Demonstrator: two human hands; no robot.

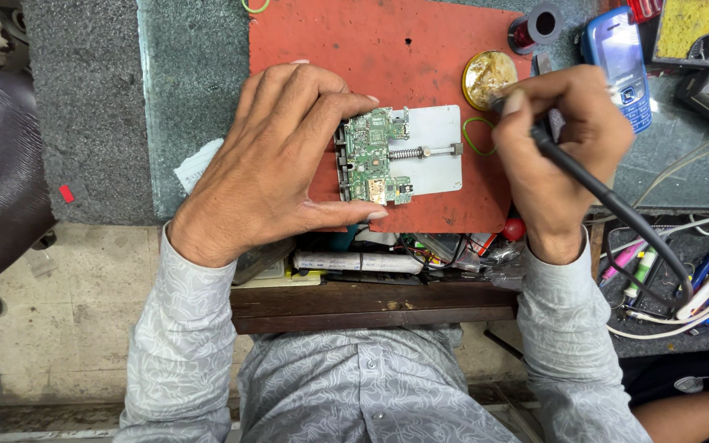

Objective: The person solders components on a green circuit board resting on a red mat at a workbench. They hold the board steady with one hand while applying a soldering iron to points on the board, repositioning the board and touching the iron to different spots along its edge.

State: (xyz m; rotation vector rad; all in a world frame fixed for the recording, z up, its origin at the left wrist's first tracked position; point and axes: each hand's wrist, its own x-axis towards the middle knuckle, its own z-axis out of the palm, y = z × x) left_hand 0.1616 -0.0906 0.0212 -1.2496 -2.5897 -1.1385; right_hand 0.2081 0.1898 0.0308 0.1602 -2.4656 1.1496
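1. The person's left hand (276, 160) lay flat over the left end of a metal holder plate (432, 148), with the fingers spread and loose. It was not gripping anything. Its fingertips touched the edges of the green circuit board (375, 156).
2. The green circuit board sat clamped in the holder plate, near the middle of a red mat (371, 49). A little spring bar (420, 152) on the plate pushed against the board's right side.
3. The right hand (564, 152) was closed in a tight grip around a black soldering iron (551, 148). It held the iron like a pen, just to the right of the plate.
4. The tip of the iron pointed up and left, at a round tin of yellow paste (487, 78). It could not be seen clearly whether the tip touched the paste.
5. The iron's thick black cord (642, 226) ran down and to the right, off the mat.
6. A green rubber band (478, 135) lay on the mat between the plate and the right hand.
7. A blue phone with buttons (617, 61) lay on the bench above the right hand.
8. A small spool of red wire (535, 29) stood near the tin.
9. A yellow sponge in a black tray (687, 29) sat in the top right corner.
10. White wires and pens (683, 287) lay in a heap at the right side.
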